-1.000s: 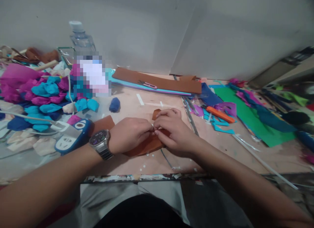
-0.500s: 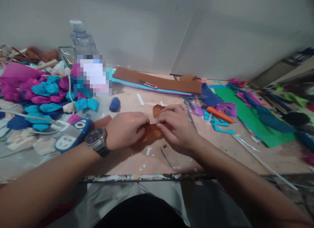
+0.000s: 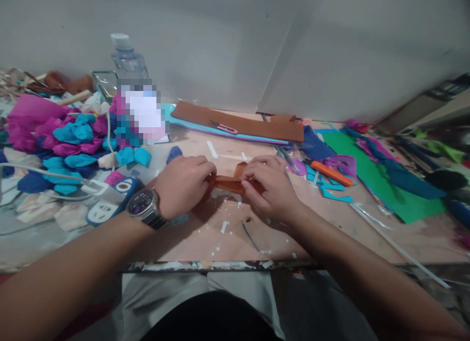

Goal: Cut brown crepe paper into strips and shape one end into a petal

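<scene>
A brown strip of crepe-like paper (image 3: pixel 228 184) stretches between my two hands, low over the table, bunched into a narrow fold. My left hand (image 3: pixel 185 184), with a watch (image 3: pixel 141 204) on its wrist, pinches the strip's left end between thumb and curled fingers. My right hand (image 3: pixel 270 189) grips the right end, thumb underneath and fingers bent over it. A brown flap stands up beside the right fingertips. The ends inside both hands are hidden. A small dark blue wad (image 3: pixel 174 154) lies just beyond my left hand.
Magenta, blue and cream paper bundles (image 3: pixel 73 135) pile up at left beside a blue power strip (image 3: pixel 110 204) and a bottle (image 3: pixel 128 62). Behind, pink-handled snips (image 3: pixel 225 129) lie on brown sheets (image 3: pixel 264 125). An orange cutter (image 3: pixel 332 173) and green sheet (image 3: pixel 389 184) are at right.
My left hand has moved slightly left and up, away from my right hand. The brown strip between them is now drawn out longer and narrower, lifted a little.
</scene>
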A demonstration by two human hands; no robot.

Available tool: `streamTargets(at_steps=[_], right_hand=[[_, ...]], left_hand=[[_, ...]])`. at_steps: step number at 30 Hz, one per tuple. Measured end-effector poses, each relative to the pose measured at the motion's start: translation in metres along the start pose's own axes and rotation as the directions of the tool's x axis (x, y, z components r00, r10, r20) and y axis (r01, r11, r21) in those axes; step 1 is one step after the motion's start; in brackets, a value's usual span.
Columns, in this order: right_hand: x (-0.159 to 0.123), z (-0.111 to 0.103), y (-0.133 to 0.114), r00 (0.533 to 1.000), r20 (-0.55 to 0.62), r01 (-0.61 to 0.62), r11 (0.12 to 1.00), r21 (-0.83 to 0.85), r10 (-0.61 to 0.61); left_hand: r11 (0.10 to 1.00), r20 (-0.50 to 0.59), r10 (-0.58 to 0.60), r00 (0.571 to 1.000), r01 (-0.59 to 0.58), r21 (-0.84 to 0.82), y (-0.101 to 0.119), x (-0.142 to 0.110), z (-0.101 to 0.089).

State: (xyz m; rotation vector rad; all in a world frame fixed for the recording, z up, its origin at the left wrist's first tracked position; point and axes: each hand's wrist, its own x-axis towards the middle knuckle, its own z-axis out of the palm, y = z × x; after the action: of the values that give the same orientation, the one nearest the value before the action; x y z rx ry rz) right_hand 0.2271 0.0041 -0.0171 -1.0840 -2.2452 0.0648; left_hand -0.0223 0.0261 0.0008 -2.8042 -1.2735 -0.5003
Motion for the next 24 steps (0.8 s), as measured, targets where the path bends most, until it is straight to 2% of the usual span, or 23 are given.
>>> streamTargets(at_steps=[3, 7, 12, 14, 16, 19, 22, 24], right_hand=[[0.0, -0.002, -0.002, 0.999, -0.04, 0.006, 1.0, 0.029, -0.005], [-0.001, -0.004, -0.003, 0.995, -0.096, 0.014, 0.999, 0.044, -0.01], [-0.001, -0.003, 0.002, 0.999, -0.049, 0.002, 0.997, 0.073, 0.002], [-0.001, -0.002, 0.003, 1.0, 0.004, 0.006, 0.995, 0.103, -0.007], [-0.001, -0.002, 0.001, 0.997, 0.076, 0.012, 0.991, 0.131, -0.022], [-0.001, -0.001, -0.005, 0.982, 0.186, 0.015, 0.986, 0.166, -0.046], [-0.001, -0.001, -0.011, 0.963, 0.26, 0.021, 0.98, 0.199, -0.074], [-0.001, -0.001, -0.012, 0.952, 0.288, 0.036, 0.973, 0.227, -0.103]], left_hand=[[0.998, -0.113, -0.026, 0.993, 0.033, 0.06, -0.002, -0.001, -0.005], [0.988, -0.277, -0.067, 0.959, 0.103, 0.117, -0.004, -0.003, -0.012], [0.987, -0.335, -0.123, 0.934, 0.149, 0.056, -0.009, -0.003, -0.018], [0.991, -0.337, -0.099, 0.936, 0.125, 0.055, -0.012, -0.002, -0.018], [0.997, -0.284, -0.043, 0.958, 0.058, 0.046, -0.013, -0.001, -0.016], [0.993, -0.067, 0.079, 0.995, -0.084, -0.082, -0.008, 0.0, -0.013], [0.948, 0.132, 0.238, 0.962, -0.201, -0.245, 0.003, -0.001, -0.011], [0.921, 0.163, 0.305, 0.938, -0.246, -0.302, 0.01, -0.002, -0.008]])
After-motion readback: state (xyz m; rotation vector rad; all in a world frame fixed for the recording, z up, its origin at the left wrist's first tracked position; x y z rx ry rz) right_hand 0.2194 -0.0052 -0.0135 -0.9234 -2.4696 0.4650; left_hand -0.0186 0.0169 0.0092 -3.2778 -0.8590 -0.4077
